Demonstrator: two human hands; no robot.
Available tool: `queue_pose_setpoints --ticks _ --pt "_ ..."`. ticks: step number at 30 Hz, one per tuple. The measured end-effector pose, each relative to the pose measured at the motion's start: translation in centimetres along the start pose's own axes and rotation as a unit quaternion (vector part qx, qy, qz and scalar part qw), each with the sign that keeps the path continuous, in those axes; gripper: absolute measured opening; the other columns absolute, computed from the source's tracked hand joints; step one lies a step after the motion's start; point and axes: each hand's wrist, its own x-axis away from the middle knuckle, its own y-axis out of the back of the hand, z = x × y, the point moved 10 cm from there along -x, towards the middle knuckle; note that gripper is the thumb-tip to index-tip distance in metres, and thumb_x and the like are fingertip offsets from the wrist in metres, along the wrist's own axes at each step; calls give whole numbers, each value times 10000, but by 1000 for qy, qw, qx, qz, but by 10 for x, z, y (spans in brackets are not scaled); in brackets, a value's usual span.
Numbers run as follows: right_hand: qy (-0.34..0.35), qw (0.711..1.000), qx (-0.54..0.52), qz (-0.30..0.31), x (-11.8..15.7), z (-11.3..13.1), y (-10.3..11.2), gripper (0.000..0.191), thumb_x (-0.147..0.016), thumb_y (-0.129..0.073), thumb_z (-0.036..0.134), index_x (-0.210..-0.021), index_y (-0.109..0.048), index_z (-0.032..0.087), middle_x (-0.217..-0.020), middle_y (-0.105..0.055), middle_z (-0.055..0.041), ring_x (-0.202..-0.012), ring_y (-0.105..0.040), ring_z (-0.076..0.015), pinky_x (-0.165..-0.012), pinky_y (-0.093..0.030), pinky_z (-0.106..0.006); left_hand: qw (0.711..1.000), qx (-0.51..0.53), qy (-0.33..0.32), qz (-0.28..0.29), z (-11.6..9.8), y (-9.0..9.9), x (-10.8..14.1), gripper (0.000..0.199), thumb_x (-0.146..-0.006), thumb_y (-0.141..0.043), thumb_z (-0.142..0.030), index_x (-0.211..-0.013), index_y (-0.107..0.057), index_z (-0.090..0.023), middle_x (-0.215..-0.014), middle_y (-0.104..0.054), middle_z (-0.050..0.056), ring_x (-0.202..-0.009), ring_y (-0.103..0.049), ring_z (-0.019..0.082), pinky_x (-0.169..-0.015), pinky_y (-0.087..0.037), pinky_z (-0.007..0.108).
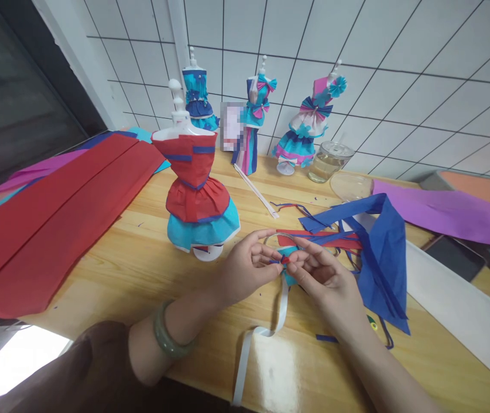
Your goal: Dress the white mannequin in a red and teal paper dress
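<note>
Between the fingertips of my left hand (251, 261) and my right hand (324, 272) is a small bow-like piece (285, 260) in red, blue and light blue. Both hands pinch it, and the fingers cover part of it. A white ribbon (281, 310) hangs down from it and trails toward the table's front edge. Just left of my hands stands a small white dress form (178, 135) in a red and light-blue dress (197, 198) with dark blue trim. Behind my right hand lie red strips (317, 238) and a large dark blue cloth piece (382, 275).
Three more dressed forms, including a pink and blue one (309, 129), line the tiled wall near a lidded glass jar (329, 160). Red fabric (68, 212) covers the table's left side. Purple fabric (451, 212) and a white sheet (455, 310) lie at right.
</note>
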Motion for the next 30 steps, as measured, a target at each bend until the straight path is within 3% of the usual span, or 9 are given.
queue_pose_setpoints --ticks 5,19,26,30 --pt "-11 999 -25 17 0 -4 -3 397 -736 -721 269 -1100 -567 235 -805 -623 -10 -737 -584 -142 -708 -482 -297 1000 -18 -20 -5 -7 1 0 540 -691 -662 -113 -1201 -487 -150 -812 -616 17 -794 -609 126 -766 -471 267" --pt "-5 1000 -10 27 3 -6 -10 413 -742 -713 287 -1116 -546 229 -785 -617 -9 -733 -577 -147 -704 -476 -307 995 82 55 -22 5 8 -3 590 -653 -730 -151 -1191 -489 -126 -760 -648 13 -655 -606 106 -696 -479 276" --pt "-1 1000 -5 29 2 -3 -9 415 -731 -721 306 -1102 -548 236 -771 -623 -10 -730 -598 -156 -694 -488 -316 995 88 52 -20 7 9 -4 602 -655 -731 -167 -1203 -486 -128 -768 -656 25 -660 -606 111 -690 -474 275" --pt "-1 1000 -3 13 1 2 -3 395 -723 -728 319 -1080 -580 241 -822 -633 -19 -754 -598 -155 -687 -488 -298 999 37 18 -22 0 8 -2 597 -669 -710 -154 -1216 -471 -136 -760 -640 5 -705 -610 111 -725 -474 266"
